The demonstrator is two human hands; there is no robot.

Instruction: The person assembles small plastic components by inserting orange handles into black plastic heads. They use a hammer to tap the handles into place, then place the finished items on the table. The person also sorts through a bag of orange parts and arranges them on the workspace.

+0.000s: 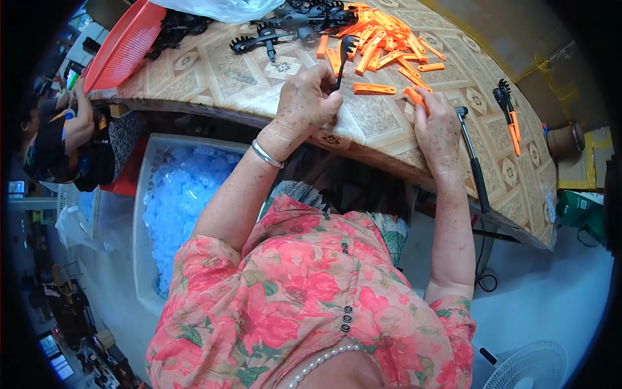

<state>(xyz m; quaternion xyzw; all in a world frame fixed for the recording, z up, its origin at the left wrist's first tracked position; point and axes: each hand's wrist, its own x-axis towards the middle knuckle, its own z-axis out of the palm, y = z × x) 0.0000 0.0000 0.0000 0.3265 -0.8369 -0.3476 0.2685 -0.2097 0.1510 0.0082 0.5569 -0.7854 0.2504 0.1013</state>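
My left hand (303, 102) is closed on the thin stem of a black spaghetti server head (347, 47), its toothed end pointing up. Between the thumb and fingers of my right hand (440, 133) is an orange handle (413, 97). The two pieces are apart, over the table's near edge. Just beyond them lies a heap of orange handles (382, 40), with one loose orange handle (374, 89) closer to me. More black toothed heads (311, 19) are piled at the back, left of the heap. At the right lie black servers with orange handles (506, 107).
A hammer (476, 162) rests beside my right hand, its grip over the table edge. A red plastic basket (126, 48) stands at the far left, near another person (71, 133). Below the patterned table (227, 81) is a bin of bluish clear plastic (188, 194). A fan (528, 366) stands lower right.
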